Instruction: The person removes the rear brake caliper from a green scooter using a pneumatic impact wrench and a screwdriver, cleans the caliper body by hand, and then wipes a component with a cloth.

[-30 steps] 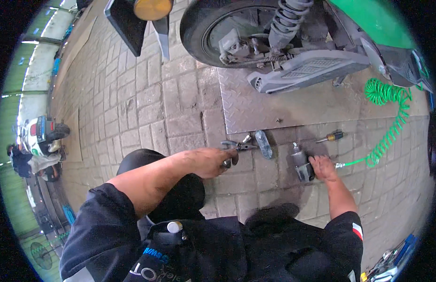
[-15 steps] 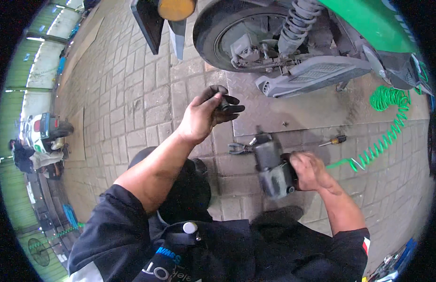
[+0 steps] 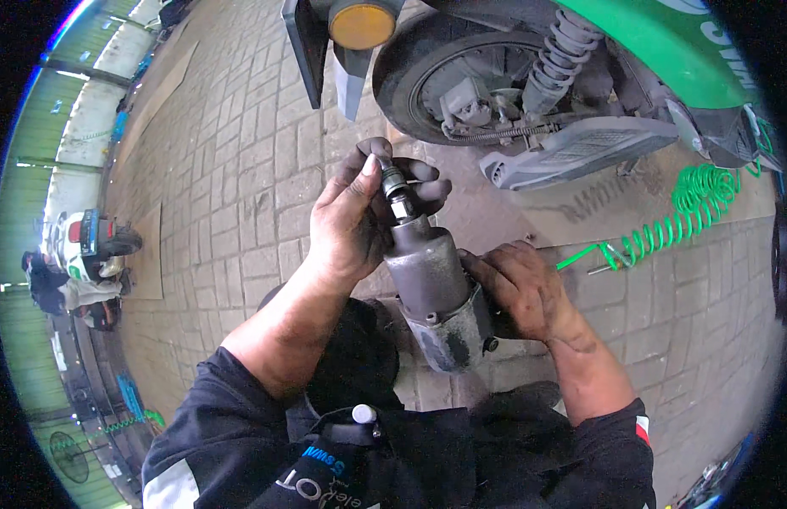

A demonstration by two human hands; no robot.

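My right hand [image 3: 525, 288] is wrapped round the handle side of a grey air impact wrench [image 3: 431, 276]; the handle itself is mostly hidden. The tool's nose points up and slightly left, its bare metal square drive [image 3: 402, 209] showing. At that drive, my left hand [image 3: 347, 212] pinches a dark socket [image 3: 393, 176] between thumb and blackened fingers. Socket and drive are in line, but I cannot tell whether they are joined. Both hands are in front of my body, above the paving.
Ahead stands a scooter with a grey rear wheel [image 3: 410, 81], coil shock absorber [image 3: 563, 59] and green body panel [image 3: 665, 42]. A coiled green air hose [image 3: 677, 225] runs across a metal plate [image 3: 614, 199] at right. Far left is another scooter [image 3: 79, 237].
The impact wrench has moved up and left to my left hand and tilted, so its drive now meets the socket. My view has shifted slightly; the wrench now covers the pliers on the ground.
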